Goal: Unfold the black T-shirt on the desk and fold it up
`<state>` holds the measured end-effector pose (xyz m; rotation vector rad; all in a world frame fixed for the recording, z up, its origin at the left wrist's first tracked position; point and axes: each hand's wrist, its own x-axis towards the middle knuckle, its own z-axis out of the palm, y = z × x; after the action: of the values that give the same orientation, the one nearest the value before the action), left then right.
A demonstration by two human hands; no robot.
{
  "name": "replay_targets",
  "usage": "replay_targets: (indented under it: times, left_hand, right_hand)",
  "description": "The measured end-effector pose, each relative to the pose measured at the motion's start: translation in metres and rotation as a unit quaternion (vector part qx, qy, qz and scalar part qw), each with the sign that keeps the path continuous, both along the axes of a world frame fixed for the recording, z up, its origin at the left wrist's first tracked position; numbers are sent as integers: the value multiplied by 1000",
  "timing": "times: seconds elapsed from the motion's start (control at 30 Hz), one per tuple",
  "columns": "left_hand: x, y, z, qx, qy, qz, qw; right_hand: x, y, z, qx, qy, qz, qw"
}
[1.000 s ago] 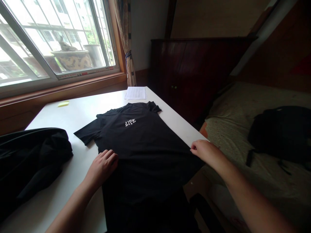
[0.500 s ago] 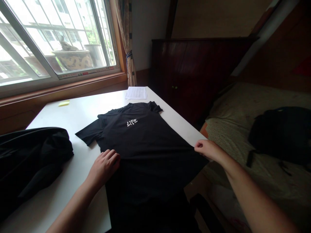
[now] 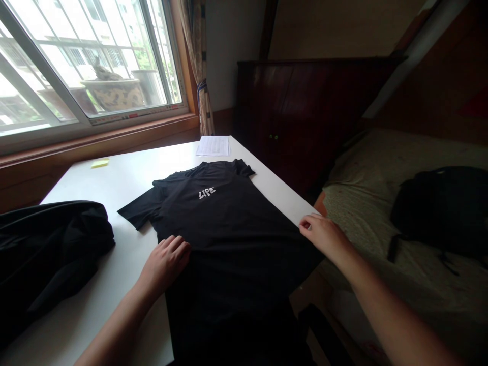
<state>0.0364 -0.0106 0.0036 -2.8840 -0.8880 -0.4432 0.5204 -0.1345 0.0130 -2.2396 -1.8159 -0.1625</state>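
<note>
A black T-shirt (image 3: 229, 218) with white lettering lies spread on the white table (image 3: 133, 178), its collar toward the far side and its lower part toward me. My left hand (image 3: 170, 259) rests with curled fingers on the shirt's left side, below the sleeve, pinching the fabric there. At the shirt's right side edge, my right hand (image 3: 318, 231) is closed in a pinch on the cloth, near the table's right edge.
Dark bundled cloth (image 3: 57, 249) lies on the table at the left. Papers (image 3: 214, 146) and a yellow note (image 3: 99, 163) lie at the far side. To the right are a bed (image 3: 366, 188) with a black bag (image 3: 442, 208) and a dark cabinet (image 3: 282, 112).
My right hand has moved slightly left and up, and the shirt's right side edge has shifted inward with it. My left hand has barely moved.
</note>
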Motion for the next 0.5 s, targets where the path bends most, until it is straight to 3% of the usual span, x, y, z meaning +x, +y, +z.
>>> replay_targets:
  times: [0.33,0.5]
  left_hand:
    - [3,-4,7,18,-10,5,1000]
    - [6,-6,12,31,-53,9,998]
  right_hand:
    - [-2,20,5,-82,-20,-17,996]
    - [15,24,9,-97,99,-47,989]
